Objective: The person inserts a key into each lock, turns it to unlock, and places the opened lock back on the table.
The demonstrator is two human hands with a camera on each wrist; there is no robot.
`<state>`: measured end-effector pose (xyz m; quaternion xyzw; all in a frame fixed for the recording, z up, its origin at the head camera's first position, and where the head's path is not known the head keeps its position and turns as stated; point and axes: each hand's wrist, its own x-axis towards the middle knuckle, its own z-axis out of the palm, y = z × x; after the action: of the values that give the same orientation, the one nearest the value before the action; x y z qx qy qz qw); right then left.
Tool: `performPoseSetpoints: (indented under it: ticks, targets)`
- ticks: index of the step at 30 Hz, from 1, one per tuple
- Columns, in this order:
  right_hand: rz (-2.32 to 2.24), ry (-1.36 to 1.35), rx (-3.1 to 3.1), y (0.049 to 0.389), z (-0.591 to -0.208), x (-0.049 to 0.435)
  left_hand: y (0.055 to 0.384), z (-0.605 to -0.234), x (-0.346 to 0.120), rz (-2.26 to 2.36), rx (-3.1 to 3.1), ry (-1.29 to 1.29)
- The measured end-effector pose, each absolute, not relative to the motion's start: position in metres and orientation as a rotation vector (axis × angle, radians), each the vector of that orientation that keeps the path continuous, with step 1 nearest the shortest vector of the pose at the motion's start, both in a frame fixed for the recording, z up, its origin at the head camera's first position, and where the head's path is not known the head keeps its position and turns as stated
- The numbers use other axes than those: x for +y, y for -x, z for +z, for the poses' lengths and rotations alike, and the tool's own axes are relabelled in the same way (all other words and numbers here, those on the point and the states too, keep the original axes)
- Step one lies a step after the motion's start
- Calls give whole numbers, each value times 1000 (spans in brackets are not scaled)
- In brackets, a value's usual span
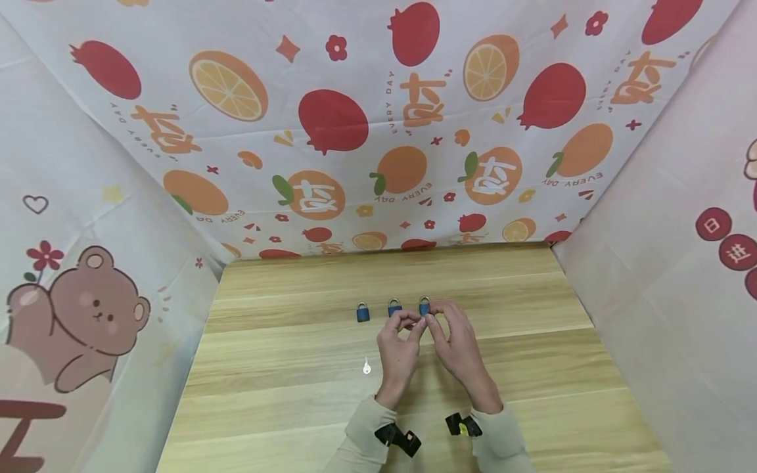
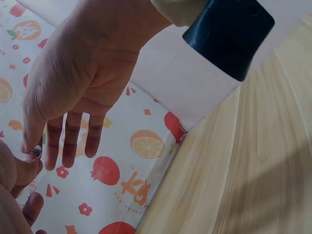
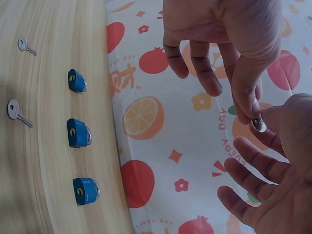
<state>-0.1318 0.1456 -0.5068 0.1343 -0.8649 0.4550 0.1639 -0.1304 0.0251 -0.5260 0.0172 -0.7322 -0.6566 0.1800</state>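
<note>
Over the tabletop, my left hand (image 1: pixel 399 351) and right hand (image 1: pixel 458 345) meet at the thumb and index fingertips. They pinch a small silver key (image 3: pixel 259 125) between them; its rounded end shows in the right wrist view and the rest is covered by fingers. The right hand's other fingers (image 3: pixel 246 175) are spread apart, and the left hand's hang loosely bent. Just beyond the fingertips in the head view are a right-hand blue padlock (image 1: pixel 424 307) and a middle one (image 1: pixel 394 307). The left padlock (image 1: pixel 363 313) stands farther off.
Two silver keys lie on the wooden table, one nearer the hands (image 3: pixel 19 114) and one farther left (image 1: pixel 367 366). The three padlocks form a row with keyholes toward me and shackles away. Fruit-printed fabric (image 1: pixel 337 121) hangs behind the table, and pale printed sheets enclose both sides.
</note>
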Motion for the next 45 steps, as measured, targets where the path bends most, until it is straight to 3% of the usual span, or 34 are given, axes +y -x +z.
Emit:
performPoseSetpoints:
  ticks: [27,45]
  targets:
    - [1237,-366,-2360,131,-513,152,128,-527,34,-1934,-2084,-24]
    - [1264,-290,-2325,123,-506,162,162,-559,33,-1513,-2511,132]
